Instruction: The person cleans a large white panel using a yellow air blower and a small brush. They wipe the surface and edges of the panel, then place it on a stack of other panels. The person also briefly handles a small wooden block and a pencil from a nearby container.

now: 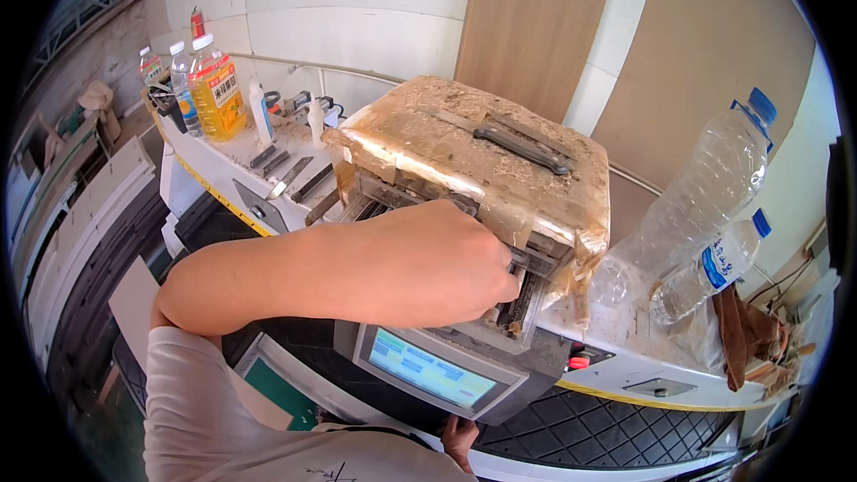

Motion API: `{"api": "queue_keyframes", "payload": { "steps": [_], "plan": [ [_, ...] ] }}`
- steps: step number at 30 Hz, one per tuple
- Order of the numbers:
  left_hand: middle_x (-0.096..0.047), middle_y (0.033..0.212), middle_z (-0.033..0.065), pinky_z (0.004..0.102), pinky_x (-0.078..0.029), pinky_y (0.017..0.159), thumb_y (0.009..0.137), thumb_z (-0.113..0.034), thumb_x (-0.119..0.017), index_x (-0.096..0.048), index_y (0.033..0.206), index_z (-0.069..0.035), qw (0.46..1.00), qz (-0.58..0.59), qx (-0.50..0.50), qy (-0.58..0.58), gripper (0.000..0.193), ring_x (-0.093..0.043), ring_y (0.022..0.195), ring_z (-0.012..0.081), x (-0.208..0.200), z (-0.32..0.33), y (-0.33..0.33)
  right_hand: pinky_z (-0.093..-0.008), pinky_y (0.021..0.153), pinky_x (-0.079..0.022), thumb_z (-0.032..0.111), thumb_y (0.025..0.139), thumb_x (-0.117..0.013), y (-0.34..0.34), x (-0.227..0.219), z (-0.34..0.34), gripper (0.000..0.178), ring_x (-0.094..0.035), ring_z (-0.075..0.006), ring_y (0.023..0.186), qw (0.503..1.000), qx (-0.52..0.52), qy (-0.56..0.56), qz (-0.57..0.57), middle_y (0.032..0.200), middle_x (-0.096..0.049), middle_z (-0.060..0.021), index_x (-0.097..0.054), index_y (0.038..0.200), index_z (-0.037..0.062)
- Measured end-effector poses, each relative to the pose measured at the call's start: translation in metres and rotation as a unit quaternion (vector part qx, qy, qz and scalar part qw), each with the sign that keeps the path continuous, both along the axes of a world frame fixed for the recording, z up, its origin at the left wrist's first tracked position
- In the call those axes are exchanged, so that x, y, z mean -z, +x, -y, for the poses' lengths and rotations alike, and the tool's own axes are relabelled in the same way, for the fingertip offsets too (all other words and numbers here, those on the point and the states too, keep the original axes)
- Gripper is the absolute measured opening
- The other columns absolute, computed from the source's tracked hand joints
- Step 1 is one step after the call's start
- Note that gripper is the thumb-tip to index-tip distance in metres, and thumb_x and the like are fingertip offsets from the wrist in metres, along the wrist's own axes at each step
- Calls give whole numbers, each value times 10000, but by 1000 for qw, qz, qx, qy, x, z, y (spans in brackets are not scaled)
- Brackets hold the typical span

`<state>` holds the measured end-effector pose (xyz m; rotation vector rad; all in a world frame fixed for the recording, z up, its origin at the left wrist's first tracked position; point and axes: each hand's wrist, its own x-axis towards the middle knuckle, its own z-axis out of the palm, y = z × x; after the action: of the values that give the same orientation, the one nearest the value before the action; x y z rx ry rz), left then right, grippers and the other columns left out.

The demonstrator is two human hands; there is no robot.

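My left forearm reaches across the front of a dusty machine, whose top is covered with brown tape. My left hand is closed in a fist at the slot with metal parts on the machine's right front. What its curled fingers hold, if anything, is hidden. Below the hand, a lit touch screen in a grey frame faces up. My right hand is low, by the screen's lower edge, its fingertips hidden. A dark-handled tool lies on the machine's dusty top.
Bottles, including one of yellow liquid, stand at the back left. Blades and bar-shaped tools lie near them. At right are a large clear bottle, a smaller one and a brown glove. A red button sits on the machine's right side.
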<state>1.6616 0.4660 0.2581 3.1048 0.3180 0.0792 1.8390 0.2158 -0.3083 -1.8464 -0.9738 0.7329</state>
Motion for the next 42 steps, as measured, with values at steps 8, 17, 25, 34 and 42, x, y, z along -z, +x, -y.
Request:
{"api": "queue_keyframes", "payload": {
  "steps": [8,17,25,34,42],
  "plan": [
    [-609,866,69,388,-562,720,881,-141,-709,-691,1010,-67,998,54,24,1,150,-663,845,258,9,1,-12,-399,543,-547,269,967,-606,-7,-17,-7,404,-694,-272,503,999,34,-22,-31,524,-648,-124,-700,695,-14],
    [-700,977,52,349,-572,720,857,-123,-779,-751,1048,-82,985,165,23,-32,197,-686,864,240,18,33,-37,-354,487,-528,181,994,-608,-12,-47,-8,306,-693,-222,500,996,39,26,-69,637,-688,-142,-650,806,-58],
    [-692,903,40,350,-550,690,775,-80,-855,-777,967,-71,945,323,41,-26,207,-667,789,220,48,35,-26,-315,465,-487,151,1019,-611,-9,-35,-5,223,-644,-157,484,995,33,34,-88,634,-652,-98,-614,881,-25],
    [-767,1056,201,358,-607,757,746,15,-885,-749,953,19,850,513,3,-117,248,-760,900,295,67,79,-95,-310,438,-468,122,1019,-600,-12,-19,-8,189,-611,-144,455,990,24,94,-100,646,-631,-90,-611,922,-40],
    [-719,998,83,270,-569,761,909,14,-765,-714,1175,3,626,624,-369,-288,271,-707,857,144,233,191,-205,-292,397,-387,227,1053,-552,3,11,-1,251,-551,-136,440,993,-32,87,-71,626,-591,-70,-588,955,-2]
  ]
}}
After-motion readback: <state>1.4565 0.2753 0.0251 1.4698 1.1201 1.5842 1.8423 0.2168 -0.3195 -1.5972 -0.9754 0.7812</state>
